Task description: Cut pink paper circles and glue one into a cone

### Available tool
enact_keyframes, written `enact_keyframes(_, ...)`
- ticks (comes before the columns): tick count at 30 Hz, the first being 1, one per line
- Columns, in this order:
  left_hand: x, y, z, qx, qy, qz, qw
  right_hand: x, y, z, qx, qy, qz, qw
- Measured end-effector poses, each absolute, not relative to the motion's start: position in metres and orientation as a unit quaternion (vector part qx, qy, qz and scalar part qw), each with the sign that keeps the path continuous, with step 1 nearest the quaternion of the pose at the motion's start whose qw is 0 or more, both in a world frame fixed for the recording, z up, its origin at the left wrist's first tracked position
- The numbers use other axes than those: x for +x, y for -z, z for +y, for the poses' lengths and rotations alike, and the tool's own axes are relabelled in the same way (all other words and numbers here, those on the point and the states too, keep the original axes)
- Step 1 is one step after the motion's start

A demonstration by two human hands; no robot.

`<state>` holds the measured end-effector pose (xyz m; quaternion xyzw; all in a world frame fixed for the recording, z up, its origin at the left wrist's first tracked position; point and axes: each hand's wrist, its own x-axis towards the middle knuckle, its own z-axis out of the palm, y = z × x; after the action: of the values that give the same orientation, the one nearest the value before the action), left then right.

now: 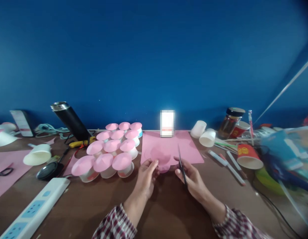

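At the middle of the table, my left hand (148, 174) pinches the left edge of a round pink paper piece (164, 167). The piece lies over the near part of a pink sheet (178, 146), and its outline is hard to tell from the sheet. My right hand (190, 176) holds dark scissors (181, 167), their blades pointing up and away, a little to the right of the round piece. Left of my hands stand several paper cups topped with pink paper cones (112, 145), set in rows.
A power strip (35, 207), a black tape roll (49, 170) and a black flask (72, 121) are at the left. Pens (227, 167), white cups (207, 137), a red cup (248, 156) and a jar (230, 122) lie or stand at the right. A bright phone (167, 123) leans against the blue wall.
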<state>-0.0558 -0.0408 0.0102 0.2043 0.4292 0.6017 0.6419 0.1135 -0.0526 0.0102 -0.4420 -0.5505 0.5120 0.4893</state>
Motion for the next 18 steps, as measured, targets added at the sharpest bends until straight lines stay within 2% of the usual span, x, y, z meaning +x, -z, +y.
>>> enact_keyframes(4,-0.063,-0.014,-0.034,0.153,-0.649,0.414,0.62,0.121,-0.009,-0.064,-0.449,-0.488,-0.64,0.387)
enact_keyframes(8,-0.064,-0.013,-0.034,0.148,-0.64,0.416,0.629,0.122,-0.007,-0.069,-0.455,-0.465,-0.694,0.309)
enact_keyframes(18,-0.059,-0.012,-0.038,0.176,-0.634,0.428,0.62,0.119,-0.013,-0.07,-0.454,-0.486,-0.689,0.286)
